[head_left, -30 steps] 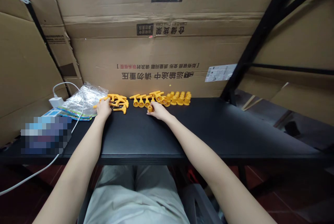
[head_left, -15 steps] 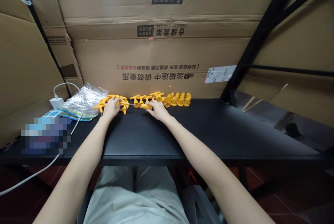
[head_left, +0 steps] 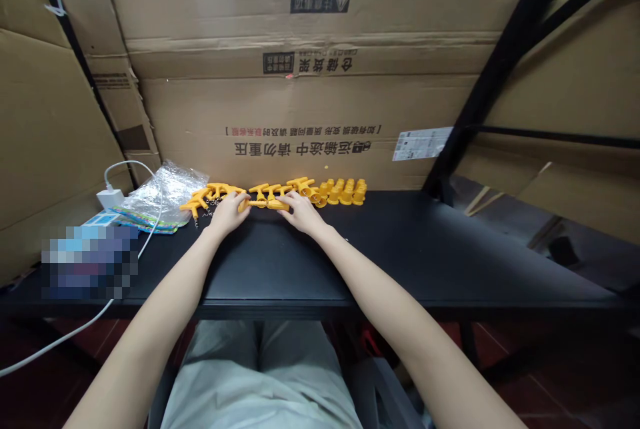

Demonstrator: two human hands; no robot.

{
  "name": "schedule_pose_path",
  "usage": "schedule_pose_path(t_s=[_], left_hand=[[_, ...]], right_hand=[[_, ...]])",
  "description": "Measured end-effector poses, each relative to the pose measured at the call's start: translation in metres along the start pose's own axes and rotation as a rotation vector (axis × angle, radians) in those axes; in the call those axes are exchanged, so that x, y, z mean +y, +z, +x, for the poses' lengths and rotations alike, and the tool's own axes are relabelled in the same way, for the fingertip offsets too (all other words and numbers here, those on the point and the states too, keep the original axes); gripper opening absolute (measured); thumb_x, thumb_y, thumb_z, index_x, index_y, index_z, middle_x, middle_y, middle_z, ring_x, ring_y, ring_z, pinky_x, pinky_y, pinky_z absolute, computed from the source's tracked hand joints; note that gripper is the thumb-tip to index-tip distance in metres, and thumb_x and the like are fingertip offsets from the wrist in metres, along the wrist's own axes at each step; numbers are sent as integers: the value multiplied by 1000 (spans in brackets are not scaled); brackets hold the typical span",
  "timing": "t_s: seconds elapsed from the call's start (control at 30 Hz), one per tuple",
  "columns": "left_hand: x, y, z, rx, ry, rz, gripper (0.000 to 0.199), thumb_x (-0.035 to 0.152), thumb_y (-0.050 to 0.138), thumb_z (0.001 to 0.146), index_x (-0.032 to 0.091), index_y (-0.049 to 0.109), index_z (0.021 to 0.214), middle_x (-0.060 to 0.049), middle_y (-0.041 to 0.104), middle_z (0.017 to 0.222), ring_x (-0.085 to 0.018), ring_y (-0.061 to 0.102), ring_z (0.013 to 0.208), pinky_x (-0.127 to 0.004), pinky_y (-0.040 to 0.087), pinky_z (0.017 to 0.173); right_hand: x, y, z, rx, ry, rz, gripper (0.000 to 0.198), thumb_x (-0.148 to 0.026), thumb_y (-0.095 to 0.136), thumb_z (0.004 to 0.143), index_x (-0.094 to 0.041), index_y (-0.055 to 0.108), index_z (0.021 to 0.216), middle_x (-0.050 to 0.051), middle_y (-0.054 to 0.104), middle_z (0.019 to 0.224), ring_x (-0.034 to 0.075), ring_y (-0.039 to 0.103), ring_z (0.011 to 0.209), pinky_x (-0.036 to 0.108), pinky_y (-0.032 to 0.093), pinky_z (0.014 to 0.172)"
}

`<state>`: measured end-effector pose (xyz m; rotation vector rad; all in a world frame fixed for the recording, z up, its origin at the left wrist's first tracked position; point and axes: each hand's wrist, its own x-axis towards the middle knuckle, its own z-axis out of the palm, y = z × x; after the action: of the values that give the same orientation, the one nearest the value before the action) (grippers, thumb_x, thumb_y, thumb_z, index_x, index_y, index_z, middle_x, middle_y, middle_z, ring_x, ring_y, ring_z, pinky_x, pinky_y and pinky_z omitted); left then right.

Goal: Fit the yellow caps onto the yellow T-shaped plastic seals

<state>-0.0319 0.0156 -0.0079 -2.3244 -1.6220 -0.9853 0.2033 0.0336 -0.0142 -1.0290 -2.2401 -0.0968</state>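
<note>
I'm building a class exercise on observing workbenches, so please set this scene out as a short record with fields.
Left hand: holds a yellow T-handled corkscrew
Right hand: holds a yellow flared sleeve
Between hands: corkscrew points toward sleeve; whether joined, cannot tell
Behind hands: row of sleeved corkscrews
Right of row: upright sleeves
Left of left hand: loose corkscrews, clear plastic bag
Surface: black tabletop
Backdrop: printed cardboard

It looks like a makeshift workshop corner: a black bench (head_left: 400, 256) framed by a dark metal post (head_left: 500, 76) at two o'clock, with cardboard walls (head_left: 300, 96) at nine and twelve, printed upside down. Small yellow parts (head_left: 346, 196) stand in rows along its far edge, a clear plastic bag (head_left: 173, 192) lies at ten, and reddish floor tiles (head_left: 545, 402) show at four.
</note>
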Motion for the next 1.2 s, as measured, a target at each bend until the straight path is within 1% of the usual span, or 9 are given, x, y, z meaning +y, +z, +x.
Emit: schedule_pose_path(t_s=[0.3, 0.47, 0.6, 0.73, 0.87, 0.97, 1.07, 1.1, 1.2], left_hand=[[7, -2, -1, -14, 35, 9, 29, 29, 57, 80, 22, 65, 106, -7, 68, 97, -21, 63, 90, -31, 49, 82], [1, -3, -1, 10, 7, -22, 26, 27, 57, 79, 22, 65, 104, -6, 69, 101, -19, 64, 85, -31, 50, 82], [0, -5, -1, 33, 42, -65, 24, 25, 58, 79, 22, 64, 102, -5, 69, 100, -18, 64, 88, -30, 49, 84], [4, -6, -1, 34, 78, -96, 25, 24, 56, 79, 20, 63, 102, -5, 69, 101, -18, 64, 90, -30, 49, 85], [7, -4, 0, 31, 87, -110, 26, 24, 56, 79, 19, 63, 103, -6, 69, 103, -19, 63, 92, -29, 48, 85], [5, -3, 0, 16, 66, -110, 27, 24, 56, 78, 19, 64, 103, -6, 70, 101, -18, 64, 88, -29, 48, 83], [3, -3, 1, -3, 38, -97, 27, 26, 56, 78, 19, 64, 103, -6, 70, 99, -19, 64, 85, -30, 48, 80], [2, -3, 1, -7, 32, -91, 27, 26, 56, 78, 19, 64, 103, -5, 70, 98, -19, 63, 84, -30, 48, 80], [4, -5, 0, -14, 21, -79, 26, 25, 57, 77, 20, 64, 102, -5, 70, 96, -19, 63, 83, -29, 48, 79]], right_hand=[[5, 2, 1, 9, -29, 195, 41, -17, 62, 82, -20, 59, 123, 10, 55, 112, 21, 59, 102, 39, 48, 93], [8, -7, 4, -54, 112, 512, 43, -13, 67, 75, -15, 55, 116, 12, 57, 117, 19, 64, 96, 37, 51, 88], [7, -15, 4, -98, 259, 735, 26, -34, 69, 79, -16, 59, 94, 7, 68, 91, 17, 69, 76, 34, 54, 79], [3, -18, 5, -168, 372, 856, 52, -65, 55, 81, -16, 56, 67, 3, 64, 56, 13, 61, 46, 25, 51, 54], [-2, -16, 7, -165, 544, 822, 65, -73, 40, 84, -16, 53, 55, 1, 51, 39, 10, 46, 29, 22, 37, 35], [-4, -17, 8, -171, 580, 756, 59, -63, 37, 91, -14, 58, 68, 3, 59, 48, 9, 49, 32, 21, 38, 36], [-3, -20, 7, -138, 461, 778, 33, -46, 57, 88, -15, 59, 100, 5, 70, 81, 10, 63, 51, 21, 49, 50], [-2, -21, 7, -131, 404, 800, 34, -40, 65, 84, -17, 57, 107, 5, 70, 90, 10, 66, 58, 23, 53, 57], [2, -22, 6, -136, 325, 840, 36, -32, 74, 75, -18, 56, 103, 4, 69, 92, 12, 67, 62, 30, 56, 69]])
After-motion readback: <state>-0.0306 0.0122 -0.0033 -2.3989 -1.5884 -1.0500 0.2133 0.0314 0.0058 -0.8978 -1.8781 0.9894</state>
